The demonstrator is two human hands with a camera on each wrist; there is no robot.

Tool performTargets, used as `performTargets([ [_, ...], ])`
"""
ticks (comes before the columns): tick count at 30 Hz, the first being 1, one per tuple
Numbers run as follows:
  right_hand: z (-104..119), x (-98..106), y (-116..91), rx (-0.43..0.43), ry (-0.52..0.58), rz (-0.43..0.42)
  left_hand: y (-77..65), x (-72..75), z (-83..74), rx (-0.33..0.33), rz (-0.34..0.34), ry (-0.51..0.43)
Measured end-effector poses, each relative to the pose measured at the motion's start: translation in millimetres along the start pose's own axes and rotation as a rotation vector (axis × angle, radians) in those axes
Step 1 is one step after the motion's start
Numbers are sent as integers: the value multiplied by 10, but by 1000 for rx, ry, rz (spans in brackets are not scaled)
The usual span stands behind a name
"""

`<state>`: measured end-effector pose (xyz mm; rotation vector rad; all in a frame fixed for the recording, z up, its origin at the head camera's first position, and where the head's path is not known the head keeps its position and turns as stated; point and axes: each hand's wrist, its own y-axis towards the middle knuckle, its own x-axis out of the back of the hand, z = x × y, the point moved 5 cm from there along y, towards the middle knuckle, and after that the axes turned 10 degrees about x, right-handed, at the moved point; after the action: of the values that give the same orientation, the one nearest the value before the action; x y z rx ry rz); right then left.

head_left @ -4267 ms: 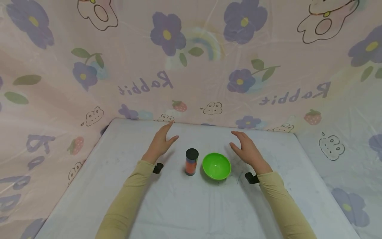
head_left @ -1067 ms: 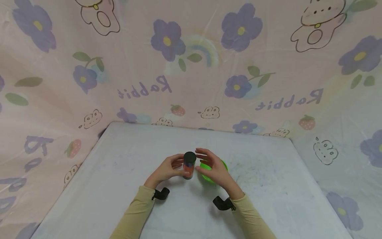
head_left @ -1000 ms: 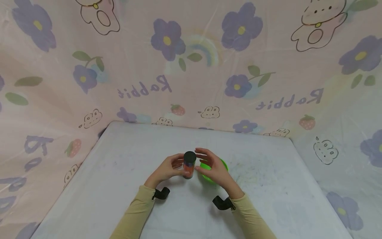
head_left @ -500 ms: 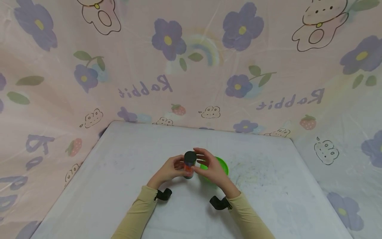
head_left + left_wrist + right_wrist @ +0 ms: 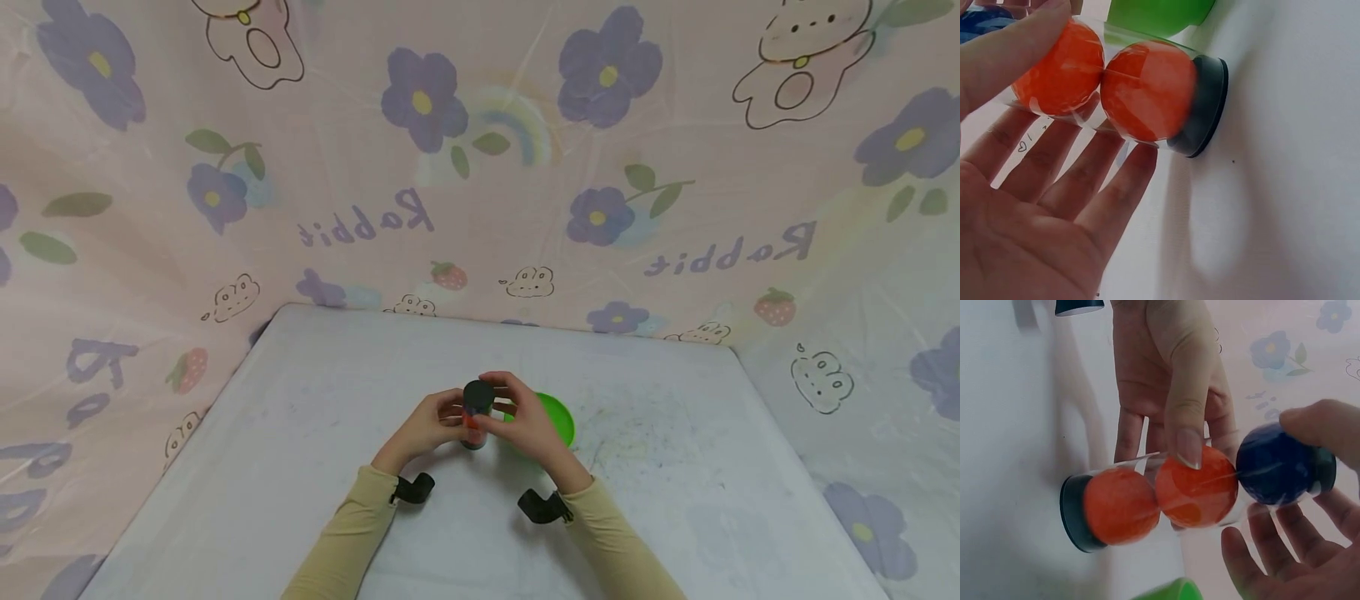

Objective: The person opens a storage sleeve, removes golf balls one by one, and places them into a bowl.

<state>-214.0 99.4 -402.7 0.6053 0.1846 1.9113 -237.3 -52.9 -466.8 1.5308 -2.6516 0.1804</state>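
A clear ball tube (image 5: 1166, 512) with black end caps holds two orange balls (image 5: 1121, 506) and a dark blue ball (image 5: 1272, 464). In the head view it stands upright, its black top cap (image 5: 477, 395) facing me. My left hand (image 5: 423, 429) grips the lower part, thumb across an orange ball and fingers on the far side. Around the upper part, my right hand (image 5: 531, 423) has its thumb at the blue ball and its fingers on the opposite side. A bright green bowl (image 5: 558, 418) sits partly hidden behind my right hand.
A white cloth covers the table (image 5: 660, 500); faint dark marks show right of the bowl. A patterned curtain (image 5: 495, 217) rises along the back and both sides. A black camera mount sits at each wrist (image 5: 542, 506).
Both hands have come in from either side to the tube. Over the last second my right hand has shifted left, closing from beside the tube onto its upper part; the left hand keeps its grip.
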Motion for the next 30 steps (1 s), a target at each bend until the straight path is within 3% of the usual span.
performTargets([
  [7, 13, -8, -6, 1, -21, -13, -17, -14, -26, 13, -14, 2],
  [15, 60, 29, -44, 25, -44, -65, -13, -40, -26, -16, -8, 3],
  [30, 169, 169, -188, -8, 31, -138, -56, -87, -169, -119, 35, 57],
])
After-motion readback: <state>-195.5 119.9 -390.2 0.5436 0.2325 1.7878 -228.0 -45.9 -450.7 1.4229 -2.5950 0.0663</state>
